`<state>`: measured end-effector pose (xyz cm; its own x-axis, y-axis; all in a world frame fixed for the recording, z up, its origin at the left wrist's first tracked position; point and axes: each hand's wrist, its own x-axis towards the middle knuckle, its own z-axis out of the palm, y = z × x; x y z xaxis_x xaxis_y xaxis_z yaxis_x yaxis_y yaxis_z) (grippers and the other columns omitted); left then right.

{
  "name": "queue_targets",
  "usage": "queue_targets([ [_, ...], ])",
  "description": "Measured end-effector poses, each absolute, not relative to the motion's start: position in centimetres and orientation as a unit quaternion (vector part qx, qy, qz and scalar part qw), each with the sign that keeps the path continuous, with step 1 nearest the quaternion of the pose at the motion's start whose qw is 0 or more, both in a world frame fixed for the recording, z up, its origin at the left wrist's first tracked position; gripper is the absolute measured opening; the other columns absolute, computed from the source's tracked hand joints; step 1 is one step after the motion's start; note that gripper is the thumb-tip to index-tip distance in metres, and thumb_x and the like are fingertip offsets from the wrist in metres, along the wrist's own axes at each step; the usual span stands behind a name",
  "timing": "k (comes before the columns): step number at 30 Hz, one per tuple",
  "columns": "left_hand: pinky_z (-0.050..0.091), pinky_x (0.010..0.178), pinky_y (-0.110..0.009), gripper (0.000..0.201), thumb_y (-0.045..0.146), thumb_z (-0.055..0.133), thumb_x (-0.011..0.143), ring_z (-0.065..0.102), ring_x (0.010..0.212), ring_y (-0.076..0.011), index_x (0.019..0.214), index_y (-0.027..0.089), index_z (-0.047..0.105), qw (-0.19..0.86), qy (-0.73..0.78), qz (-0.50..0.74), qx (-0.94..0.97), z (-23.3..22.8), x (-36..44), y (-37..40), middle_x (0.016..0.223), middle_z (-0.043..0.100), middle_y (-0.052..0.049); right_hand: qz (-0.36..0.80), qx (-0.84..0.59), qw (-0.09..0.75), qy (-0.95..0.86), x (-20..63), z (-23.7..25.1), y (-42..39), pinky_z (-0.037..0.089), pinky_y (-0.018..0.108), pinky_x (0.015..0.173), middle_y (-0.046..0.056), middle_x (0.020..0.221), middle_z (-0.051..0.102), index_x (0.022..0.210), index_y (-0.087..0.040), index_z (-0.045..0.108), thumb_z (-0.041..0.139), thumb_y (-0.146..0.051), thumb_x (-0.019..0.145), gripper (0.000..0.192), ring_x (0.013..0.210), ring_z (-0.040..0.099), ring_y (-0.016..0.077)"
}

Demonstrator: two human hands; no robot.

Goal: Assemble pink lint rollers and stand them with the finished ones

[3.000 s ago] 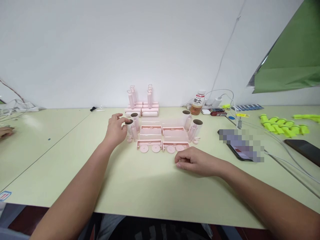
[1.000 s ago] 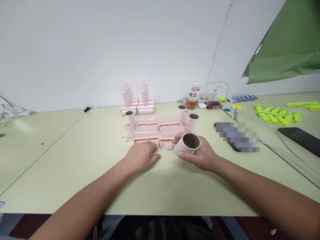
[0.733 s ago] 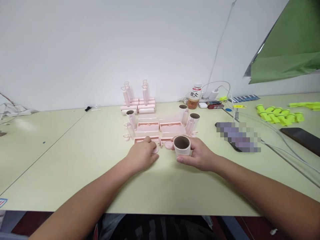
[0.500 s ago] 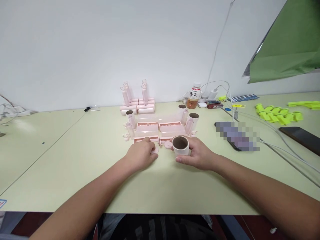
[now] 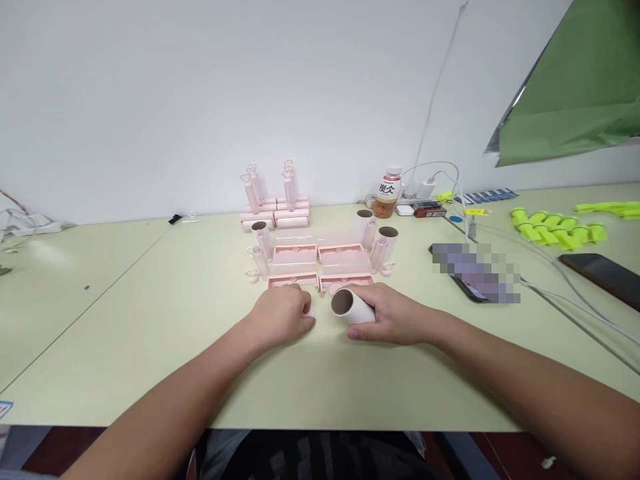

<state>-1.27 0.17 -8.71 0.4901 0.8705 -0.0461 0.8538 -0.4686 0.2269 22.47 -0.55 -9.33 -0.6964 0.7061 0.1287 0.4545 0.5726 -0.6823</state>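
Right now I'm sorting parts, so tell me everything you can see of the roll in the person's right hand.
The roll is a short white cylinder with a brown, cardboard-looking hollow core, its open end turned left toward the left hand. It lies tilted on its side, low over the table; whether it touches the table cannot be told. The right hand wraps its far end, fingers over the top, thumb beneath. It sits just in front of the pink trays.

The roll (image 5: 349, 307) is held on the table (image 5: 150, 300) at 3 o'clock of the left hand (image 5: 281, 317). The trays (image 5: 320, 257) lie at 12 o'clock, the bottle (image 5: 386, 197) at 1 o'clock beyond.
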Motion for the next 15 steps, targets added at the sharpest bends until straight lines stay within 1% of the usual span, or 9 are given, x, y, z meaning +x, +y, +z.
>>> queue_targets([
  [2,0.038,0.058,-0.031,0.010,0.028,0.060,0.076,0.061,0.071,-0.0221,0.075,0.020,0.067,0.126,0.499,0.063,0.855,-8.4,-1.4,0.3,0.082,0.068,-0.006,0.313,-0.343,0.190,-0.865,22.5,-9.3,-0.5,0.044,0.028,0.071,0.004,0.097,0.066,0.107,-0.019,0.061,0.071,-0.044,0.082,0.036,0.083,0.059,0.0200],
  [4,0.038,0.058,-0.029,0.011,0.031,0.062,0.076,0.059,0.070,-0.0194,0.076,0.020,0.064,0.167,0.492,0.120,0.846,-8.1,-1.7,0.5,0.080,0.067,-0.004,0.306,-0.351,0.182,-0.866,22.6,-9.4,-0.4,0.044,0.029,0.073,0.005,0.102,0.067,0.112,-0.020,0.060,0.070,-0.044,0.083,0.039,0.085,0.060,0.0211],
  [7,0.038,0.056,-0.025,0.020,0.038,0.066,0.078,0.053,0.063,-0.0136,0.077,0.019,0.061,0.284,0.463,0.236,0.806,-7.6,-2.2,0.7,0.080,0.066,-0.002,0.300,-0.366,0.173,-0.864,22.6,-9.5,-0.4,0.044,0.029,0.072,0.006,0.101,0.067,0.110,-0.020,0.060,0.069,-0.045,0.084,0.038,0.085,0.060,0.0212],
  [10,0.042,0.059,-0.024,0.027,0.040,0.072,0.077,0.053,0.066,-0.0109,0.073,0.017,0.058,0.394,0.376,0.327,0.772,-7.5,-2.3,0.6,0.094,0.068,-0.006,0.298,-0.365,0.171,-0.865,22.6,-9.5,-0.4,0.044,0.028,0.070,0.005,0.099,0.067,0.107,-0.019,0.061,0.068,-0.046,0.084,0.036,0.083,0.060,0.0204],
  [12,0.042,0.060,-0.024,0.028,0.038,0.074,0.076,0.053,0.067,-0.0101,0.071,0.016,0.058,0.414,0.329,0.354,0.771,-7.6,-2.1,0.4,0.099,0.068,-0.008,0.300,-0.351,0.175,-0.869,22.5,-9.5,-0.5,0.044,0.028,0.070,0.005,0.099,0.067,0.108,-0.019,0.061,0.068,-0.045,0.085,0.035,0.082,0.059,0.0196],
  [15,0.040,0.057,-0.022,0.023,0.033,0.074,0.077,0.050,0.063,-0.0081,0.072,0.016,0.060,0.400,0.304,0.353,0.790,-8.0,-1.7,0.1,0.100,0.068,-0.008,0.304,-0.332,0.184,-0.874,22.5,-9.5,-0.5,0.042,0.027,0.067,0.004,0.097,0.067,0.108,-0.019,0.061,0.068,-0.044,0.085,0.035,0.078,0.058,0.0181],
])
